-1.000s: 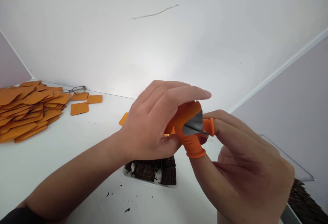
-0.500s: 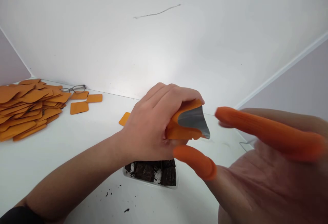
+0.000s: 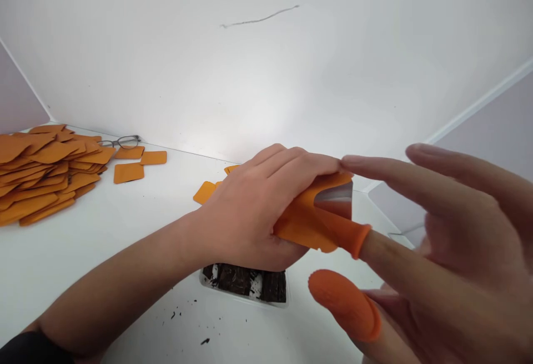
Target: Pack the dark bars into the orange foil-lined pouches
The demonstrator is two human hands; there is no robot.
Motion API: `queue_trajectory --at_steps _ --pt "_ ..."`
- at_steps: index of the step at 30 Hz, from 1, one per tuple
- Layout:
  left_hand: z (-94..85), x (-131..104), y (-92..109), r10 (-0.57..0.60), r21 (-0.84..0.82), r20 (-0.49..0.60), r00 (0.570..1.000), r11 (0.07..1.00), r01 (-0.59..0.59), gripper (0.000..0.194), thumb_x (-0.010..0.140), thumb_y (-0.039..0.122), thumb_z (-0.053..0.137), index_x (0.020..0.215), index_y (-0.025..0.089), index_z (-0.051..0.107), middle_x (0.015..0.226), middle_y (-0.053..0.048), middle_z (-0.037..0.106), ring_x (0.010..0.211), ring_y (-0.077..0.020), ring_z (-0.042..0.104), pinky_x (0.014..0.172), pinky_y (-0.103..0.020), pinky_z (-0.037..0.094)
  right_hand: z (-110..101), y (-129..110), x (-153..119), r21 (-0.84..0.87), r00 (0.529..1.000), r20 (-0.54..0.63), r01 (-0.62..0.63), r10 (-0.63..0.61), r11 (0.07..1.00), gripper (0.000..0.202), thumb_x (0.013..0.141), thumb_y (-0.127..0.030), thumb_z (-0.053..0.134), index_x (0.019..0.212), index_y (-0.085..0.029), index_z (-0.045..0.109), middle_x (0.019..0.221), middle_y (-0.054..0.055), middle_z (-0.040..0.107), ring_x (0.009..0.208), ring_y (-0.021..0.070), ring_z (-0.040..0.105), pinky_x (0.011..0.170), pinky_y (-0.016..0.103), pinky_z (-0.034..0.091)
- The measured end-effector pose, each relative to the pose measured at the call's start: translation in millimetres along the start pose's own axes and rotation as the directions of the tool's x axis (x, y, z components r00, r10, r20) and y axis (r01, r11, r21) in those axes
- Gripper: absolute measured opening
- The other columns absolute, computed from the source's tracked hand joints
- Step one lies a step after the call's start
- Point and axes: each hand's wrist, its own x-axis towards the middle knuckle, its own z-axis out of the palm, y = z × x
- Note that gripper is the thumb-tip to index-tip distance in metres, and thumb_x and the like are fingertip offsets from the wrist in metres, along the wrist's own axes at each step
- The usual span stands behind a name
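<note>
My left hand [image 3: 250,214] is closed around a small orange packet [image 3: 302,225], its mouth facing right and a grey lining showing there. Orange rubber finger cots cover the thumb [image 3: 345,305] and index finger [image 3: 353,236] of my right hand [image 3: 453,253]. That index finger lies at the packet's mouth; whether its tip is inside I cannot tell. A bare finger above it meets the packet's upper corner, while the thumb hangs apart below. Under my left hand, partly hidden, stands a clear plastic tray [image 3: 266,303] of dark brown crumbly blocks [image 3: 235,280].
A large heap of orange packets [image 3: 45,175] lies at the left, with a few loose packets [image 3: 129,173] and a pair of glasses [image 3: 128,141] beside it. More packets [image 3: 205,192] lie behind my left hand. Dark crumbs [image 3: 205,341] dot the white table before the tray.
My right hand has turned and its fingers have come to the packet's mouth; its thumb has dropped away. The packet in my left hand has shifted slightly right and down, showing less grey lining.
</note>
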Motion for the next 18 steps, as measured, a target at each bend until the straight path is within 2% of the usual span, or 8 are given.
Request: queue_trajectory --at_steps 4,7,11,14,18 --pt "-2.1 1 -2 0.06 -0.072 0.041 0.997 0.996 -0.057 0.046 0.079 0.017 0.062 0.123 0.024 0.049 0.119 -0.003 0.07 0.109 -0.0196 0.065 0.094 -0.039 0.055 5 -4 1 0.047 0.997 0.079 0.004 -0.008 0.999 0.042 0.108 -0.059 0.034 0.09 -0.025 0.052 0.149 0.005 0.049 0.15 0.0307 0.03 0.112 0.052 0.036" --pt "-3.6 1 -2 0.064 -0.078 0.053 0.997 0.995 -0.06 0.041 0.079 0.016 0.063 0.118 0.024 0.052 0.107 0.001 0.071 0.101 -0.0175 0.065 0.096 -0.037 0.054 9 -5 0 0.02 0.993 0.115 -0.041 0.038 0.999 0.039 0.107 -0.056 0.04 0.088 -0.024 0.052 0.153 0.006 0.048 0.152 0.0349 0.026 0.114 0.061 0.029" --pt "-2.4 3 0 0.004 -0.126 0.012 1.0 0.992 -0.003 0.032 0.078 0.015 0.067 0.107 0.024 0.057 0.094 0.005 0.072 0.086 -0.0126 0.065 0.088 -0.033 0.055 15 0 -1 0.004 1.0 0.012 -0.002 0.002 1.0 0.036 0.105 -0.054 0.045 0.089 -0.023 0.054 0.14 0.01 0.059 0.145 0.04 0.038 0.107 0.07 0.033" --pt "1.1 4 0 0.006 -0.181 -0.032 0.999 0.983 -0.011 0.032 0.075 0.013 0.066 0.104 0.023 0.058 0.097 0.004 0.074 0.087 -0.0124 0.066 0.087 -0.033 0.056 18 5 0 0.065 0.999 -0.027 0.03 -0.028 0.997 0.043 0.106 -0.06 0.037 0.09 -0.022 0.051 0.129 0.014 0.062 0.138 0.0391 0.047 0.105 0.065 0.042" --pt "6.4 4 -1 0.039 -0.186 -0.078 0.996 0.981 -0.053 0.035 0.075 0.011 0.062 0.108 0.022 0.058 0.097 0.002 0.075 0.088 -0.0137 0.067 0.087 -0.035 0.056 17 7 4 0.088 0.999 0.017 0.05 -0.052 0.995 0.047 0.106 -0.061 0.033 0.089 -0.021 0.05 0.128 0.016 0.06 0.136 0.036 0.051 0.106 0.057 0.046"
